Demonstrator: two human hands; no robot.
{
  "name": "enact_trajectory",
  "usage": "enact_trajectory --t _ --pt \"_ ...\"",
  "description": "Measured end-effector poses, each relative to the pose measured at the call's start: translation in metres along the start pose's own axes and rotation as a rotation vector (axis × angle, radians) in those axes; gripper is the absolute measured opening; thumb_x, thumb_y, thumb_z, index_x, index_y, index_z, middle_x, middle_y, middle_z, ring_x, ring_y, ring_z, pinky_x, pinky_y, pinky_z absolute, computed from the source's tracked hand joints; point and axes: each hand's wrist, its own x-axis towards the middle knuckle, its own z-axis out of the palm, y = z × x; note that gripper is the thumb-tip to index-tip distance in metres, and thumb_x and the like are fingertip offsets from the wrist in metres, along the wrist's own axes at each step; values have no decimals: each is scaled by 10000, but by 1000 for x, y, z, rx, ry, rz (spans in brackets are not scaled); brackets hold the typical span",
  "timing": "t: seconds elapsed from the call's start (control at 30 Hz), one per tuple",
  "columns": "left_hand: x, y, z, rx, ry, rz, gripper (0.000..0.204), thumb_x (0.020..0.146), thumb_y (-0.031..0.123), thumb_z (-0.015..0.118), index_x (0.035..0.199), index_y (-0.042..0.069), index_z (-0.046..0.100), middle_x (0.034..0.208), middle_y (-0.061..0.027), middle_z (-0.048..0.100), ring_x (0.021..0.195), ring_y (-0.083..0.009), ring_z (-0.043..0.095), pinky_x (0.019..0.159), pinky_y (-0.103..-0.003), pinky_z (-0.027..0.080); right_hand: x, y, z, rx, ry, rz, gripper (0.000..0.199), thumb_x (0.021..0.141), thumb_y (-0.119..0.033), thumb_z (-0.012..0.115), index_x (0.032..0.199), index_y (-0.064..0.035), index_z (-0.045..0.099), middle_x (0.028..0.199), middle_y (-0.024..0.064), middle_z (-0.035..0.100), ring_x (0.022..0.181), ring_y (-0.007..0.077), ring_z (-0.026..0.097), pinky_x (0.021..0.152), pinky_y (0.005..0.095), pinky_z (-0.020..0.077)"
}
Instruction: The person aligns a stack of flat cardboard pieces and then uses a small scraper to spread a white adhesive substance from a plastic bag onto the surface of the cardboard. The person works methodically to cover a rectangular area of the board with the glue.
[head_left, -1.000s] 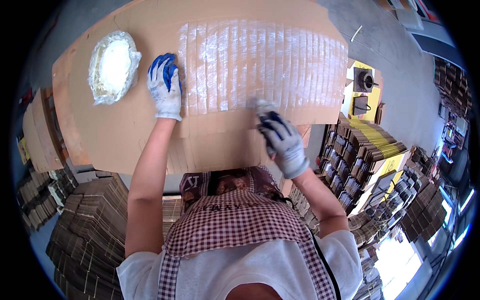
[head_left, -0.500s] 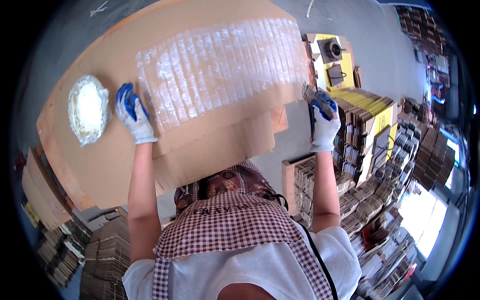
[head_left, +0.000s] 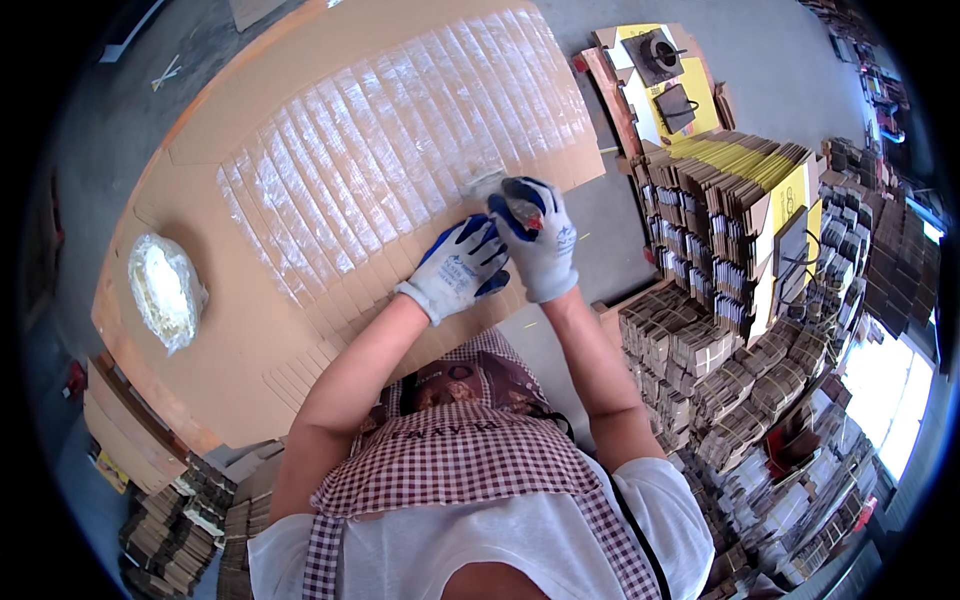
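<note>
My right hand point(head_left: 538, 235), in a white glove with blue fingers, is closed around a brush whose pale bristles point(head_left: 485, 186) touch or nearly touch the cardboard. Most of the handle is hidden in the glove. My left hand point(head_left: 462, 268), gloved alike, rests on the cardboard just left of it, fingers spread and thumb apart. Beneath them lies a row of overlapping cardboard sheets point(head_left: 345, 315), fanned out with shiny wet-looking strips point(head_left: 390, 140) along their edges. At the left stands a plastic-wrapped container point(head_left: 166, 291) with a pale cream substance inside.
The sheets lie on a board-topped table point(head_left: 130, 375). To the right are a stack of yellow-and-brown folded cartons point(head_left: 740, 205) and tied cardboard bundles point(head_left: 680, 340). Behind that stack, dark weights with handles point(head_left: 655, 58) sit on yellow cardboard. More stacked cardboard point(head_left: 170, 530) stands at lower left.
My left hand has moved from beside the container to the near right part of the sheets. My right hand has brought the brush leftward from the sheets' right edge onto them.
</note>
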Motion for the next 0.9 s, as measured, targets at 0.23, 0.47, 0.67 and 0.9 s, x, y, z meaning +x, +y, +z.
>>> enact_trajectory --t 0.23,0.47,0.67,0.9 --pt "-1 -6 22 -33 353 80 424 948 391 596 1257 104 640 1328 -113 611 1284 -282 531 1132 -450 390 17 13 -29 -145 77 -65 427 768 -99 809 1165 -80 654 1129 156 659 966 370 687 796 416 579" --pt "0 -5 14 -1 233 42 484 937 417 616 1305 103 615 1361 -114 588 1287 -304 516 1103 -457 410 31 62 -26 -229 -24 -168 449 784 -116 784 1204 -90 627 1199 158 648 1002 383 683 846 422 577" --pt "-2 -3 13 -37 302 33 498 938 407 625 1330 101 615 1414 -106 561 1311 -315 513 1122 -466 401 66 76 -60 -278 169 -12 421 803 -136 799 1184 -88 626 1202 160 648 1000 387 673 851 424 568" --pt "-1 -2 9 -34 261 33 499 939 402 626 1320 80 621 1420 -117 560 1303 -322 519 1119 -462 406 52 86 -50 -212 38 -130 426 801 -166 819 1178 -98 633 1162 156 660 979 373 684 822 413 574"
